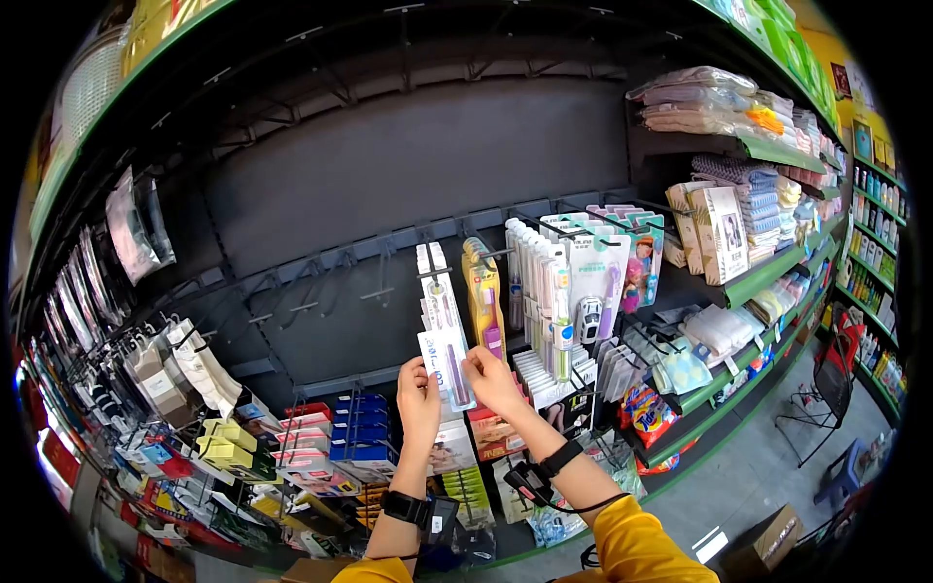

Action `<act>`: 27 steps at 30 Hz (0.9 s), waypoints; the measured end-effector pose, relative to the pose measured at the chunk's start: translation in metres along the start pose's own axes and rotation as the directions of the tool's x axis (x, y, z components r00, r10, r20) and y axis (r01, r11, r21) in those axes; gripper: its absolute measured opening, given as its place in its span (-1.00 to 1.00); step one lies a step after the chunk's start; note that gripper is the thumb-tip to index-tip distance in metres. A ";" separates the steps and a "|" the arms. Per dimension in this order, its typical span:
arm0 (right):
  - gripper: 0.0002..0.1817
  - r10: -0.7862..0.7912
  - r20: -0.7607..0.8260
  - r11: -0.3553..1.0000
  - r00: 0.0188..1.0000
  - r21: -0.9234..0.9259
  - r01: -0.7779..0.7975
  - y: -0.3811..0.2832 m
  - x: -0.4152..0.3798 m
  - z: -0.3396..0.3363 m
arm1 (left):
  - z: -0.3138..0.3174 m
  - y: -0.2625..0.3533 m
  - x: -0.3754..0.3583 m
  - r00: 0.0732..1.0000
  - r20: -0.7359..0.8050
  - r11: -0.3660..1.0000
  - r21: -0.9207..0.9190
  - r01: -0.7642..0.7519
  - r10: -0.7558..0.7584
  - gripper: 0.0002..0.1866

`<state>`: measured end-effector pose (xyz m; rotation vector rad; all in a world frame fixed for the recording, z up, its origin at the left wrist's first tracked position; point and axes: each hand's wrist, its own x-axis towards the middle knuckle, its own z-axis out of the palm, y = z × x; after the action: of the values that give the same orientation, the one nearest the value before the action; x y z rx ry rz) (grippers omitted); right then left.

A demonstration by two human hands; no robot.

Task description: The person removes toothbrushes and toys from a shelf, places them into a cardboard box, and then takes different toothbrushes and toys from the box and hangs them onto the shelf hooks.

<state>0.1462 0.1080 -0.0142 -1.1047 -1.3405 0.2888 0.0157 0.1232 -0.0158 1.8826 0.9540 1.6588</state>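
Observation:
A white and blue toothbrush pack (446, 369) is held upright between my two hands, in front of a hanging row of similar white packs (437, 282). My left hand (418, 396) pinches its left edge, fingers closed. My right hand (491, 381) is closed on its right side. Just right of it hang yellow packs (484, 301) with a purple item inside. Farther right are white toothbrush packs (598, 282) on hooks.
Bare hooks (379, 291) line the dark back panel at centre left. Blue boxes (362, 428) hang below left. Shelves at right hold folded towels (758, 209). A black chair (831, 374) and a carton (773, 542) stand on the floor at right.

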 end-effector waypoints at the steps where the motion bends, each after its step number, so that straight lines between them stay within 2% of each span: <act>1: -0.90 0.008 -0.005 1.000 1.000 -0.026 -0.008 0.003 0.003 0.001 | 0.002 -0.003 0.001 1.000 0.012 1.000 0.024 0.007 -0.007 -0.66; 5: -0.90 -0.031 -0.003 0.995 1.000 -0.095 0.030 0.019 -0.004 0.001 | 0.004 -0.021 -0.005 0.996 0.090 0.995 0.095 0.010 -0.019 -0.57; 7: -0.86 -0.107 0.032 0.977 0.994 -0.184 0.111 0.030 -0.021 -0.002 | 0.002 -0.028 -0.018 0.998 0.064 0.988 0.150 -0.032 0.022 -0.55; 8: -0.86 -0.102 0.047 0.977 0.994 -0.182 0.109 0.030 -0.031 -0.006 | 0.000 -0.028 -0.025 0.997 0.048 0.975 0.209 -0.073 0.064 -0.54; 10: -0.81 0.024 0.131 0.965 0.991 -0.263 0.011 0.025 -0.051 -0.012 | -0.007 -0.027 -0.042 0.999 0.043 0.979 0.202 -0.032 0.023 -0.52; 11: -0.80 -0.024 0.122 0.972 0.992 -0.229 0.052 0.019 -0.061 -0.013 | -0.009 -0.026 -0.052 0.998 0.056 0.997 0.081 0.018 -0.022 -0.54; 12: -0.81 0.002 0.127 0.980 0.992 -0.196 0.023 0.006 -0.070 -0.013 | -0.011 -0.025 -0.064 0.995 0.071 0.997 -0.038 0.074 -0.071 -0.56; 14: -0.80 0.093 0.246 0.970 0.965 -0.242 -0.032 -0.004 -0.085 -0.013 | -0.017 -0.025 -0.089 0.982 0.116 0.986 -0.057 0.155 -0.147 -0.63; 16: -0.81 -0.065 0.133 0.974 0.989 -0.207 0.091 -0.001 -0.100 0.002 | -0.033 -0.018 -0.107 0.979 0.141 0.989 0.018 0.146 -0.147 -0.70; 18: -0.76 -0.167 0.134 0.964 0.977 -0.187 0.190 -0.007 -0.105 0.007 | -0.042 -0.005 -0.117 0.999 0.010 0.993 0.113 0.032 -0.034 -0.75; 19: -0.70 -0.010 0.232 0.986 0.973 -0.158 0.048 -0.006 -0.121 0.009 | -0.052 0.000 -0.132 0.995 -0.038 0.992 0.089 0.093 -0.090 -0.77; 20: -0.62 0.077 0.280 0.996 0.957 -0.062 -0.062 -0.006 -0.125 0.015 | -0.060 0.001 -0.140 0.989 -0.094 0.991 0.063 0.120 -0.114 -0.79; 21: -0.55 0.198 0.323 0.971 0.926 0.068 -0.231 -0.020 -0.128 0.025 | -0.068 0.002 -0.149 0.971 -0.118 0.977 0.036 0.212 -0.207 -0.81; 22: -0.50 0.220 0.328 0.956 0.919 0.113 -0.269 -0.018 -0.147 0.039 | -0.084 0.003 -0.169 0.941 -0.128 0.949 0.006 0.317 -0.313 -0.83; 23: -0.50 0.263 0.406 0.940 0.875 0.096 -0.327 -0.017 -0.158 0.059 | -0.104 0.000 -0.179 0.873 -0.076 0.872 0.053 0.486 -0.482 -0.81; 24: -0.48 0.307 0.475 0.924 0.825 0.058 -0.377 -0.015 -0.169 0.074 | -0.117 -0.018 -0.200 0.847 -0.065 0.842 0.088 0.532 -0.528 -0.75; 26: -0.47 0.385 0.600 0.860 0.701 0.043 -0.509 -0.022 -0.209 0.109 | -0.143 -0.025 -0.248 0.761 -0.227 0.777 0.028 0.629 -0.608 -0.72; 27: -0.47 0.406 0.672 0.841 0.620 -0.008 -0.541 -0.014 -0.229 0.125 | -0.157 -0.026 -0.266 0.705 -0.245 0.711 0.079 0.699 -0.665 -0.71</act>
<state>-0.0321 -0.0076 -0.1662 -1.2306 -1.5460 1.2934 -0.1528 -0.0754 -0.1845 1.1933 1.6765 1.3242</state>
